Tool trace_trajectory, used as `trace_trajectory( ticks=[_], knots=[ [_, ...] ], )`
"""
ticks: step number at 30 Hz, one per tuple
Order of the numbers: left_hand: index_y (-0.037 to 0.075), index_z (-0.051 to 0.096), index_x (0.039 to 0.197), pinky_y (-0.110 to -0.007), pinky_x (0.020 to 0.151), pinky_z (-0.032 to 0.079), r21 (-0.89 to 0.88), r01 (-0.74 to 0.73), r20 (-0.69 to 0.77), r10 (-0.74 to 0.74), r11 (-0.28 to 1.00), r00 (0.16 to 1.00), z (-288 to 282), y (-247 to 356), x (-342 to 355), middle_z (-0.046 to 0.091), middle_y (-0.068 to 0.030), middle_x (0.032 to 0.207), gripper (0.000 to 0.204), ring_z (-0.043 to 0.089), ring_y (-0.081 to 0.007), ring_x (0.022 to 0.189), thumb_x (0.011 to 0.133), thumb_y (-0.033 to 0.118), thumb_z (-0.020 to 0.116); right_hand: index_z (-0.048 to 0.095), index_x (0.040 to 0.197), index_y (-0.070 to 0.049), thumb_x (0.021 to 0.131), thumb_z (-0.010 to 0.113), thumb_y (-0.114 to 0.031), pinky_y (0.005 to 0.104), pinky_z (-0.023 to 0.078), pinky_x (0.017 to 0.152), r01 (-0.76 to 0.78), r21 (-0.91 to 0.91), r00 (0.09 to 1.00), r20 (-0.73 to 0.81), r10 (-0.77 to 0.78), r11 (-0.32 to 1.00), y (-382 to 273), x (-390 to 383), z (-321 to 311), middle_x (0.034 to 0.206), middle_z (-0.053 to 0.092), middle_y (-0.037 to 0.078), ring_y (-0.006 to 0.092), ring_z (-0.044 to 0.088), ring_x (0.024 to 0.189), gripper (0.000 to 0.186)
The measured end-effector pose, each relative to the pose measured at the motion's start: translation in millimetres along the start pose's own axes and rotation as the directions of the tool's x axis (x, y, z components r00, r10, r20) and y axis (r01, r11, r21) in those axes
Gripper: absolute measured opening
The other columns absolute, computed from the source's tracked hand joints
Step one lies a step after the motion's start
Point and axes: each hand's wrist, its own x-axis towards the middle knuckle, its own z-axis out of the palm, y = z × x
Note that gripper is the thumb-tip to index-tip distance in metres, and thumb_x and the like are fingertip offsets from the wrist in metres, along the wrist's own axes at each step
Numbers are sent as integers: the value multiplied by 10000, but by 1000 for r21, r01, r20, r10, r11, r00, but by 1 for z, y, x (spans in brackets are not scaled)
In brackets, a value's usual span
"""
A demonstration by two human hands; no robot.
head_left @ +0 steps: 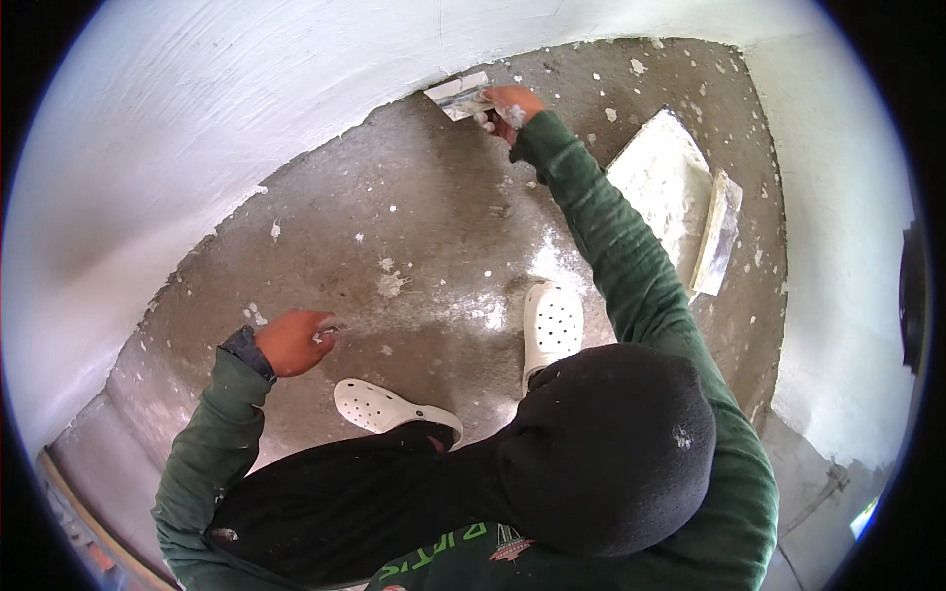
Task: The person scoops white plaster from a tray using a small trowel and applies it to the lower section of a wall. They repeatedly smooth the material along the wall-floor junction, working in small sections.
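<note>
At the foot of the far wall, my right hand (516, 104) grips a wide putty knife (459, 96). Its flat, pale-smeared blade lies close along the line where the wall meets the floor. White spots cover the fingers of that hand. My left hand (294, 343) is held over the floor at the left, away from the wall, with its fingers curled in. Its fingertips are blurred, and whether anything small is between them cannot be made out. A dark cuff wraps the left wrist below the green sleeve.
A white-coated board (668, 182) lies on the floor to the right, with a wide flat blade tool (717, 232) along its edge. White walls (197, 118) curve around the grey, splattered floor (335, 227). My white clogs (554, 325) stand below.
</note>
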Motion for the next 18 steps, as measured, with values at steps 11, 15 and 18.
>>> trace_trajectory(
  ticks=[11, 15, 18],
  knots=[
    [28, 608, 974, -471, 701, 459, 8, -47, 59, 46, 999, 997, -10, -17, -4, 605, -227, 846, 215, 569, -427, 805, 814, 155, 540, 505, 983, 51, 960, 424, -128, 263, 426, 574, 229, 210, 958, 125, -259, 950, -61, 13, 8, 784, 533, 81, 149, 478, 632, 198],
    [31, 613, 1021, -451, 725, 470, 53, -78, 38, 76, 996, 996, -12, 8, 17, 612, -218, 910, 240, 575, -412, 837, 828, 150, 536, 527, 1023, 23, 937, 510, -198, 262, 443, 510, 265, -61, 938, 249, -243, 962, -88, -82, -46, 771, 539, 58, 122, 483, 596, 237],
    [30, 615, 1044, -428, 748, 478, 18, -94, -21, 94, 995, 995, -5, 23, 31, 619, -209, 957, 249, 584, -401, 866, 844, 157, 539, 579, 1065, -6, 863, 622, -215, 255, 497, 547, 241, -694, 889, -124, -442, 679, -102, -154, -97, 814, 596, 46, 107, 551, 650, 294]
  ],
)
